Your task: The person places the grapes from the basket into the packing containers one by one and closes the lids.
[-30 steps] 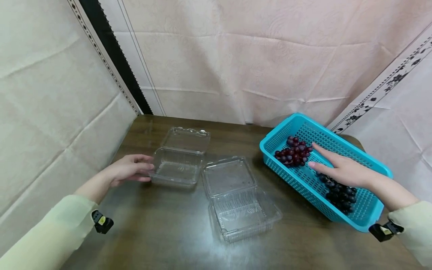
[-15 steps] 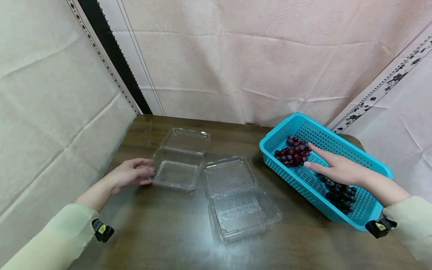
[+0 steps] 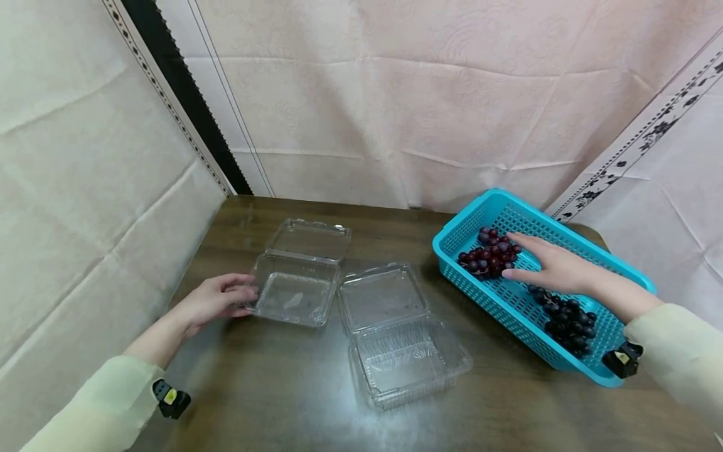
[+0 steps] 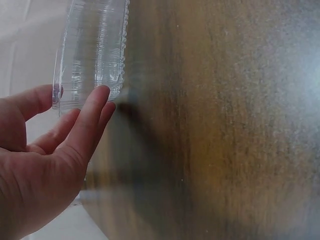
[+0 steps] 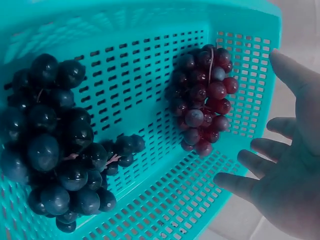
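Drawn slightly nearer the person than a second ago are the left hand (image 3: pixel 217 300) and the far box (image 3: pixel 294 300), the clear one farther from the basket (image 3: pixel 486 298); the right hand (image 3: pixel 556 267) has shifted a little towards the red grapes (image 3: pixel 490 253). Both bunches lie inside the basket, the red at its far end and the black grapes (image 3: pixel 572 325) nearer the person. Beside the basket, between it and the far box, is the near box (image 3: pixel 401 361), its lid also folded back.

If the left hand pulls harder, the thin far box could bend or slip, since it is held only at one edge. If the right hand lifted the red grapes by a few berries, some might come off; brushing the basket's rim could tip it.

Thumb and fingers of the left hand pinch the far box's side away from the basket. Above the basket, the right hand is palm down, fingers extended and holding nothing, apart from the red grapes in the right wrist view.
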Tool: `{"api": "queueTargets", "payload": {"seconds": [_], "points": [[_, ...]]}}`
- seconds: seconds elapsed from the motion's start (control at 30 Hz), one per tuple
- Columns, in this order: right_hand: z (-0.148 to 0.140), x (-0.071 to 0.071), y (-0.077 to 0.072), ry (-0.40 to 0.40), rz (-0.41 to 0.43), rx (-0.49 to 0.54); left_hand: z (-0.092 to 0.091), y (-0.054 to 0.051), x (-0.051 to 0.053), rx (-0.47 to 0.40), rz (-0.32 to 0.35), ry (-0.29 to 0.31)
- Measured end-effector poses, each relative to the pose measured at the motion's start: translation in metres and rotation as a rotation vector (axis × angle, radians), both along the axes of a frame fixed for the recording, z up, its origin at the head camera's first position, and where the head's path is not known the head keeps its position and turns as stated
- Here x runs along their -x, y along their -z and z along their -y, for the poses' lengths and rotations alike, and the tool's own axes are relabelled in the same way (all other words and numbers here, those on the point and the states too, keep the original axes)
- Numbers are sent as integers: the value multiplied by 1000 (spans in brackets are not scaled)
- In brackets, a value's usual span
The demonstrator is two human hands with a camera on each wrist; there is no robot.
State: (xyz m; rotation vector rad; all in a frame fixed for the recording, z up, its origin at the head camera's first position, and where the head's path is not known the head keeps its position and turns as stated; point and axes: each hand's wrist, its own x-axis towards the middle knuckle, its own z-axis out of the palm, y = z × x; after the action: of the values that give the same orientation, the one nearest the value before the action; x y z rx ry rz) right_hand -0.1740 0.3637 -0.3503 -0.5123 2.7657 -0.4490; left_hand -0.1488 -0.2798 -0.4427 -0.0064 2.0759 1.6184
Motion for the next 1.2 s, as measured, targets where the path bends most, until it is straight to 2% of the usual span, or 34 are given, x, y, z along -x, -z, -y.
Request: {"api": "queueTargets", "payload": {"seconds": [0.37,0.73,1.2], "points": [[4,21,9,-114,-77,-14,0,4,-4,1,-19,-12],[7,31,22,-197,-110,-8,-2,3,-3,-3,-25,-17],[16,36,36,-256,-132,-114,1,10,-4,-3,-34,-17]]}}
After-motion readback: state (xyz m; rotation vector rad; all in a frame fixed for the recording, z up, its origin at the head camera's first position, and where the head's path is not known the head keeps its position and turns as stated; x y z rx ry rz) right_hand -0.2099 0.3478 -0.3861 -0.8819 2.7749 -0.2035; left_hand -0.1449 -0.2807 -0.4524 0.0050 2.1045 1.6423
